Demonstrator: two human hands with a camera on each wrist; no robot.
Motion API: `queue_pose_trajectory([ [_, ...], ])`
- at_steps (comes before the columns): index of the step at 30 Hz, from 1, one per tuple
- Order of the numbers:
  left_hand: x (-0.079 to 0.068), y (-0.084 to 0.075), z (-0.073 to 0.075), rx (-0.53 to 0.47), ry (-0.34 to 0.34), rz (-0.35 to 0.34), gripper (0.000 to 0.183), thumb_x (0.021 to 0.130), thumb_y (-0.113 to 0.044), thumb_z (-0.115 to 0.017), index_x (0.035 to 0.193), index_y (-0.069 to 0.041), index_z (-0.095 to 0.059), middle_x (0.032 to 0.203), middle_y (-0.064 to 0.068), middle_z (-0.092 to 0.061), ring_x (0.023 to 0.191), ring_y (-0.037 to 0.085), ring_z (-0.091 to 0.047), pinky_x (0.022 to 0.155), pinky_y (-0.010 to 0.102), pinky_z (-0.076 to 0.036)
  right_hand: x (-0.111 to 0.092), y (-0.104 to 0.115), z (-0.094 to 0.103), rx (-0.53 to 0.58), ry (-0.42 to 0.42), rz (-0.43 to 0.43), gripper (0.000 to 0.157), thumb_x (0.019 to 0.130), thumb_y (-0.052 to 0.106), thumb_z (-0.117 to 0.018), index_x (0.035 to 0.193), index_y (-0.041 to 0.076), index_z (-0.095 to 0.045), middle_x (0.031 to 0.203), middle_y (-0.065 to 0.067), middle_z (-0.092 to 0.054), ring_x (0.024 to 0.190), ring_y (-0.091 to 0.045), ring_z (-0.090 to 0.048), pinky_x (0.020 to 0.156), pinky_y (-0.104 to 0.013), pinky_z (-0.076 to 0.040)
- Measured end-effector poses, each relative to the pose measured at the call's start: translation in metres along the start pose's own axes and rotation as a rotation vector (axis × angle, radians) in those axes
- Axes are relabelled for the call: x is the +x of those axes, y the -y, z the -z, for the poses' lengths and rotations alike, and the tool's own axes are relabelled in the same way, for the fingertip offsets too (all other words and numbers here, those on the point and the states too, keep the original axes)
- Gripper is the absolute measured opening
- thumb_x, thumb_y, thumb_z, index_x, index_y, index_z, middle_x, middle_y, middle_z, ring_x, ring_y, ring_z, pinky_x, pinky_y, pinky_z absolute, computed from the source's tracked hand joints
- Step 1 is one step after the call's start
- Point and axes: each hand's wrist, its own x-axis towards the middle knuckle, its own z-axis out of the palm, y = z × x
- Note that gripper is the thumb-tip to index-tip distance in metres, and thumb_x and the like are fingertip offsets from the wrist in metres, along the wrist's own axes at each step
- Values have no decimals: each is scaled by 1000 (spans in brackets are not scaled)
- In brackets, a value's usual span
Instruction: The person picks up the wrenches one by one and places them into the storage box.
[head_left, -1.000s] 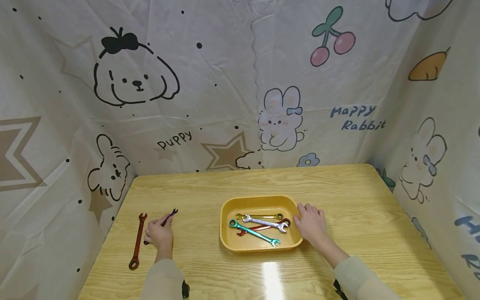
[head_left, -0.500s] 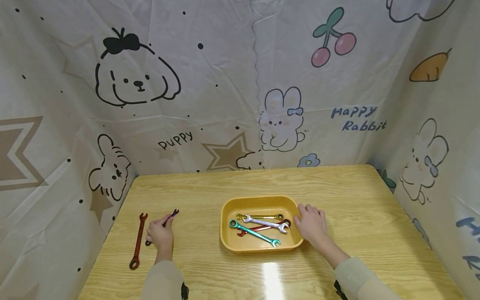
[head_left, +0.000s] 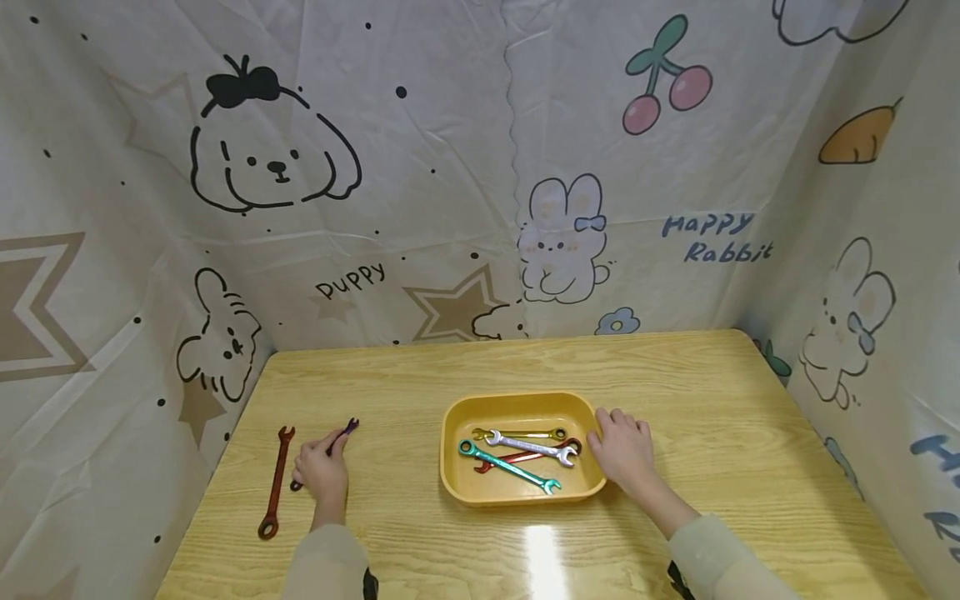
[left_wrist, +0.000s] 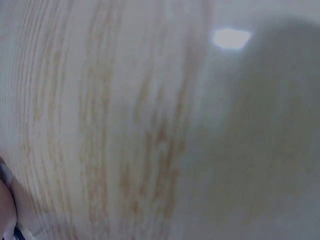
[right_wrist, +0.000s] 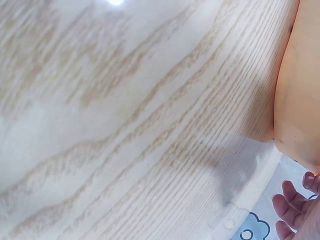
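My left hand (head_left: 322,471) pinches a small purple combination wrench (head_left: 350,427) over the left part of the table. One end sticks out past the fingertips and the dark ring end shows below; the hand covers its middle. A larger dark red wrench (head_left: 277,483) lies just to the left. My right hand (head_left: 624,446) rests against the right end of a yellow tray (head_left: 525,502), its fingers loosely bent. Inside the tray lie a teal wrench (head_left: 510,467), a silver wrench (head_left: 528,446), a gold wrench (head_left: 527,433) and a partly covered red wrench (head_left: 482,467).
The wooden table (head_left: 397,550) ends at a printed cloth backdrop (head_left: 442,208), which also hangs on both sides. Mostly bare tabletop (left_wrist: 125,125) fills the left wrist view. In the right wrist view, the tray wall (right_wrist: 302,90) shows at the right edge.
Almost nothing differs. The left hand and the purple wrench have shifted very slightly to the right; the right hand, tray and other wrenches look the same.
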Motion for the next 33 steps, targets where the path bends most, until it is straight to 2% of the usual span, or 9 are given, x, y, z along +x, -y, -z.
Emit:
queue_pose_trajectory([
  [8,-1,1,-2,-29,-33,-44,21,84,-18,-64,100,-5,-70,97,21,-52,93,37,-45,84,51,-21,-1,1,1,7,2,-3,34,89,27,-49,112,3,-54,101,-17,-55,96,-35,-52,84,-52,-34],
  [19,-1,0,-2,-29,-15,-79,22,83,-18,-66,100,-5,-70,101,20,-57,92,37,-46,85,50,-21,-1,0,1,14,-16,1,30,88,26,-50,107,4,-55,97,-15,-55,93,-34,-52,82,-51,-34],
  [26,-3,-3,0,-16,-8,-97,22,83,-18,-66,100,-5,-70,100,19,-58,93,36,-46,84,51,-23,0,1,1,10,2,-7,30,89,26,-49,109,4,-54,98,-15,-54,94,-34,-51,83,-52,-33],
  [33,-5,-4,0,29,11,-168,21,82,-16,-66,99,-4,-70,96,16,-58,91,33,-47,78,47,-29,0,1,1,16,5,-9,30,89,26,-49,109,4,-54,99,-16,-54,95,-34,-51,84,-52,-33],
])
